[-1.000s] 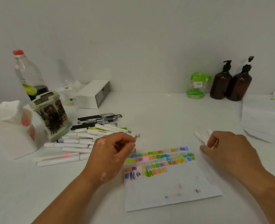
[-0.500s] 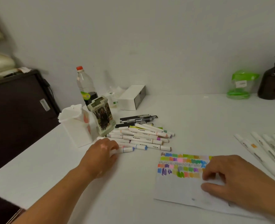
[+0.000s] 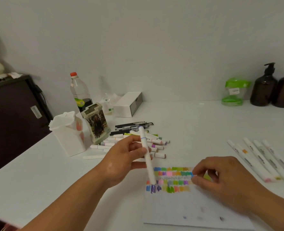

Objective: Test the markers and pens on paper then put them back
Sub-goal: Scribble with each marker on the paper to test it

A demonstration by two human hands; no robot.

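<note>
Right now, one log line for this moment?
left hand: holds white marker | right hand: on paper | marker pile: behind

Single head-worn wide view, angled forward and down, close over white table (image 3: pixel 196 127), edges perhaps distorted

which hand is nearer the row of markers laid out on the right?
Right. The right hand rests on the paper just beside the marker row; the left hand, holding a marker, is farther off.

The left hand (image 3: pixel 121 161) pinches a white marker (image 3: pixel 147 157) between thumb and fingers; the right hand (image 3: pixel 221 179) rests curled, fingertips down, right of it.
</note>
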